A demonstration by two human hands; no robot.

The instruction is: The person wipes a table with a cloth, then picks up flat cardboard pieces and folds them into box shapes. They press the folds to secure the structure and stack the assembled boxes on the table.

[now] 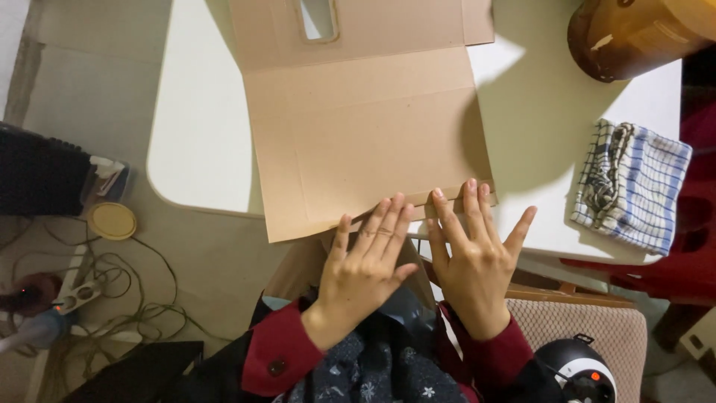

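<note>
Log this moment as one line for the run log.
left hand: flat on cardboard sheet near edge | right hand: flat beside it, fingers on same edge | sheet on white table | checked cloth right

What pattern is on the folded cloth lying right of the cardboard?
The folded cloth has a blue-and-white check pattern, seen best in the head view.

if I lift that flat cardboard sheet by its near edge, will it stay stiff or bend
The cardboard sheet would probably fold at its visible crease lines rather than stay rigid. It looks thin, so likely light. Overhanging the white table, it may slide easily under the left hand and right hand.
</note>
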